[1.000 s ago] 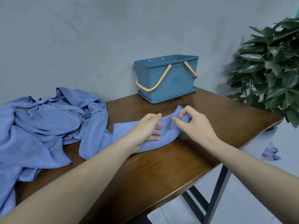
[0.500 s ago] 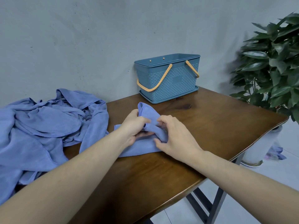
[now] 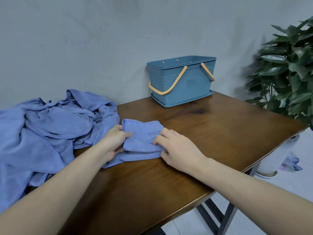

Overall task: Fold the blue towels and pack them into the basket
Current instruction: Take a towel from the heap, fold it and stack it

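From the head view, your left hand (image 3: 113,141) pinched the folded towel's (image 3: 142,138) left edge and your right hand (image 3: 176,148) gripped its right side, on the table (image 3: 220,133) between pile (image 3: 42,133) and basket (image 3: 182,82).

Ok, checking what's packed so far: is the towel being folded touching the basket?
Apart. The head view shows bare table between the folded towel and the basket.
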The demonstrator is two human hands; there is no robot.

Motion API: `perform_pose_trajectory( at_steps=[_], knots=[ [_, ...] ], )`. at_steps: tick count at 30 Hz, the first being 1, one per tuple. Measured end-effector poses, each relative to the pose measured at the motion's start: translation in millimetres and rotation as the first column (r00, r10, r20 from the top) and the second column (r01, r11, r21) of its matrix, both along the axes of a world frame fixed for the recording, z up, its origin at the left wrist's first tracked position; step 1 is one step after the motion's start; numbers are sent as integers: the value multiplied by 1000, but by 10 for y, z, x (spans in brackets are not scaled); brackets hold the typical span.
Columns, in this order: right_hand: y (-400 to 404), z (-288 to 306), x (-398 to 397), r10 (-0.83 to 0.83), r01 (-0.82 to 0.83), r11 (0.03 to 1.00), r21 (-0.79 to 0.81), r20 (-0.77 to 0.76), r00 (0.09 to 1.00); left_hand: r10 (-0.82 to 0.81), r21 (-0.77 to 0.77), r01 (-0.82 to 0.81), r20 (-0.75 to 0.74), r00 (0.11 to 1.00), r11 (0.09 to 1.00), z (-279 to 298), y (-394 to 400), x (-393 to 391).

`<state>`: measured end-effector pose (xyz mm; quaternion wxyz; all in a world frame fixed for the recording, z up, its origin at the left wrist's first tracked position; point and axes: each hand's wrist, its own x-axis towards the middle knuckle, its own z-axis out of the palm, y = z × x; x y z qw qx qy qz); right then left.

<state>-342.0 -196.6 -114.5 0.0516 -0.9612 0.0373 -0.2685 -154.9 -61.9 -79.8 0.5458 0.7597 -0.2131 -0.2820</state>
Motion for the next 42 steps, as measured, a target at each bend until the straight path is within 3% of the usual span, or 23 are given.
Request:
perform_pose_trajectory(
  at_steps=[4,7,11,14,17,20,25,29,32,36,39,42],
  knots=[
    [7,-39,40,70,-65,996,53,-80,994,8,105,-32,227,974,994,-108,89,49],
    [-33,-8,-26,91,-71,983,167,-114,989,-78,223,-32,468,880,974,-160,125,69],
    [-67,106,-87,77,-46,862,504,-42,996,-58,229,-14,305,951,973,-107,157,166],
    [-136,165,-25,-60,50,774,632,-5,998,-68,260,-5,270,961,966,-68,208,177],
    [-257,206,80,-233,344,712,612,-256,938,-121,235,46,315,941,971,-88,216,160],
    [-350,209,254,-250,483,627,610,-430,868,-130,141,96,263,956,985,-149,191,134],
    [-391,282,499,-101,382,521,763,-390,915,-123,5,125,193,973,992,-233,210,113],
    [-488,403,534,29,323,559,764,-407,913,-108,-107,138,251,962,985,-231,231,38],
    [-566,422,517,90,305,517,800,-406,910,-95,-209,144,228,969,967,-204,228,33],
    [-652,301,469,130,163,285,945,-206,970,-101,-256,160,227,969,953,-152,181,19],
    [-668,277,415,118,72,-4,997,-71,990,-117,-278,182,235,965,943,-61,96,5],
    [-750,324,353,101,24,-298,954,6,995,-150,-301,210,212,966,930,31,-55,16]
  ],
)
